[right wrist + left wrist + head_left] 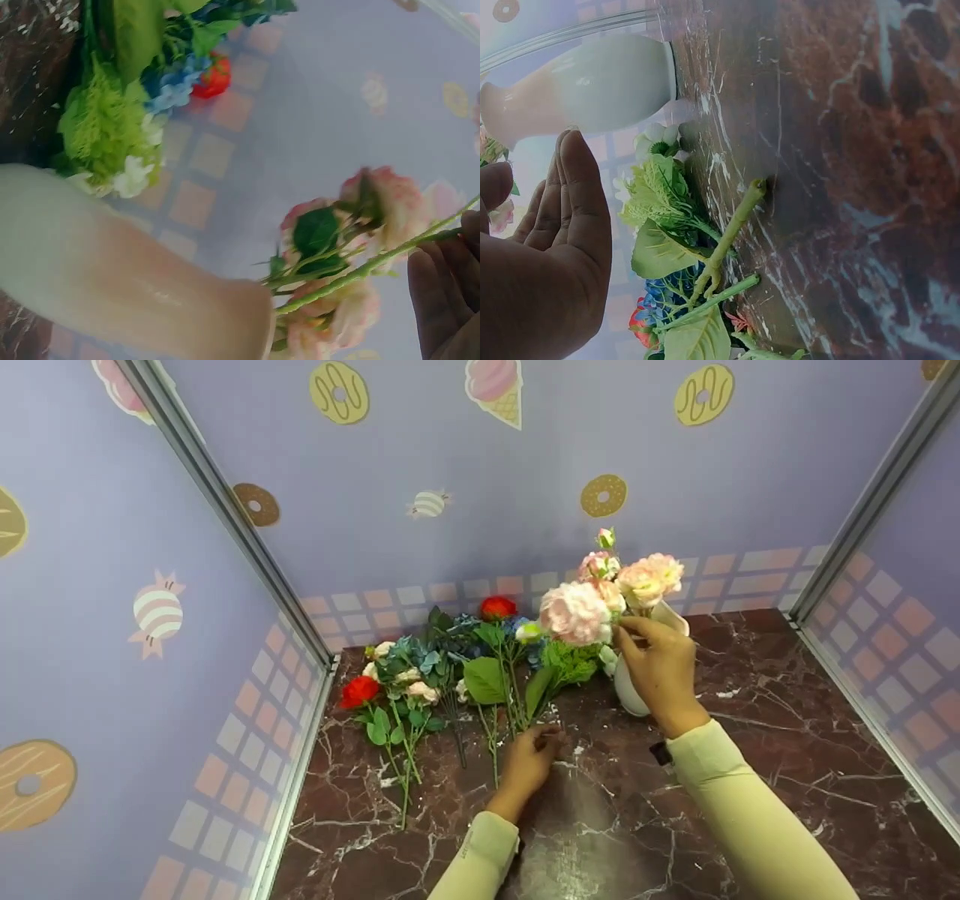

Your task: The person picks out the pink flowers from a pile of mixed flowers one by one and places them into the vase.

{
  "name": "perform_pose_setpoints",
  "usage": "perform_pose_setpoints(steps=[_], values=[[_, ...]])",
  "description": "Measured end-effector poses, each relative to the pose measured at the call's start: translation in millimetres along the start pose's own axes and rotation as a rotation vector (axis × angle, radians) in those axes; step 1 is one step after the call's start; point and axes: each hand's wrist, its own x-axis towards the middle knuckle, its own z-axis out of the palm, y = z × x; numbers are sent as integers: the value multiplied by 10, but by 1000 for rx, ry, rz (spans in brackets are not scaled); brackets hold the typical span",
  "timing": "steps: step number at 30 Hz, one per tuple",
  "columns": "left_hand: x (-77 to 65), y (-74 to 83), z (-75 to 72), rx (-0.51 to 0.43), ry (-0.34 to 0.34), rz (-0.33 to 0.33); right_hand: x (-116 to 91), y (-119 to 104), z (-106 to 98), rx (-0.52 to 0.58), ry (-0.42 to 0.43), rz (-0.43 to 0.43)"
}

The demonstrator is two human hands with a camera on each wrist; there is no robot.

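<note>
My right hand (664, 671) pinches the green stem (360, 271) of an artificial pink flower (576, 613). In the right wrist view the lower end of that stem runs into the mouth of a white vase (135, 270). More pink and peach blooms (651, 577) rise from the vase, which my right hand partly covers in the head view. Low over the table, my left hand (529, 765) holds nothing, its fingers loosely extended. Close by it lie cut stem ends (739, 217) and a green leafy sprig (656, 199).
A row of artificial flowers lies at the back left of the dark marbled table (600, 825), among them a red flower (360, 691), another red bloom (498, 607) and blue blossoms (409, 652). Patterned lilac panels (420, 450) enclose the back and both sides.
</note>
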Motion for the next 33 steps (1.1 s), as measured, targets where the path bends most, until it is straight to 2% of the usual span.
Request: perform_pose_setpoints(steps=[8, 11, 16, 21, 23, 25, 28, 30, 33], values=[[-4, -32, 6, 70, 12, -21, 92, 174, -2, -54, 3, 151], [-16, -52, 5, 98, 14, -35, 75, 250, 8, -117, 5, 205], [-20, -71, 15, 43, 6, -62, 18, 376, 22, -229, -5, 347], [-27, -86, 30, -31, 27, -104, -122, 451, 41, -270, -63, 496], [-34, -92, 28, -41, 35, -121, -250, 468, 72, -273, -83, 485], [-40, -102, 16, -38, 38, -130, -410, 489, 123, -259, -103, 424], [-38, -121, -45, -20, 43, -133, -688, 504, 208, -235, -181, 307], [-19, -140, -123, 47, 65, -122, -848, 500, 267, -220, -259, 265], [42, -216, -316, 207, 139, -73, -1051, 472, 345, -225, -385, 257]])
